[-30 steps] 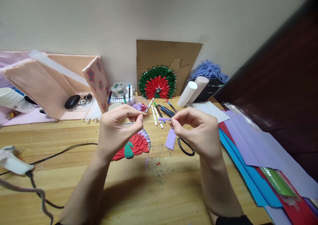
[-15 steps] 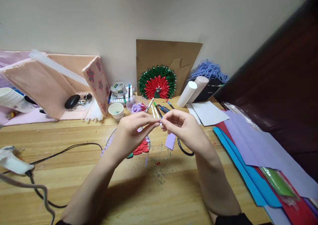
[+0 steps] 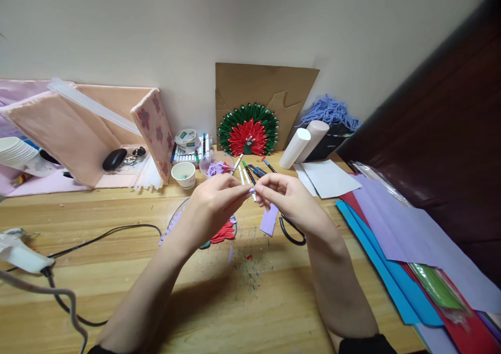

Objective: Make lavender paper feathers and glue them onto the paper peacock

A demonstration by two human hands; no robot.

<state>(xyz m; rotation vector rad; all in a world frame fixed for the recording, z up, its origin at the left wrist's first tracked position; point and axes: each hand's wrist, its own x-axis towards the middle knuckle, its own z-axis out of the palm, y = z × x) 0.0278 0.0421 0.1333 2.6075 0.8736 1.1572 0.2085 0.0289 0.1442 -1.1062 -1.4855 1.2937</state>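
My left hand [image 3: 213,200] and my right hand [image 3: 287,200] meet fingertip to fingertip above the table, both closed in a pinch. Between them is a tiny purple paper piece [image 3: 252,191], mostly covered by the fingers. Under my left hand and wrist lies a round craft piece with red paper petals [image 3: 224,232] and purple strips [image 3: 170,230] along its edge; its middle is hidden. A purple paper rectangle [image 3: 269,221] rests below my right hand. Beside it the black handle of scissors [image 3: 290,235] shows, the rest covered by the hand.
A red and green peacock craft [image 3: 247,135] leans on cardboard [image 3: 266,80] at the wall. Markers [image 3: 246,172], a paper cup [image 3: 183,175] and a bowl of purple scraps [image 3: 217,167] stand ahead. A glue gun [image 3: 24,255] with cable lies left; coloured sheets [image 3: 391,270] lie right.
My fingertips have shifted slightly around the small purple piece, with the left fingers drawn closer together. More of the scissors' handle shows. Everything else stays in place.
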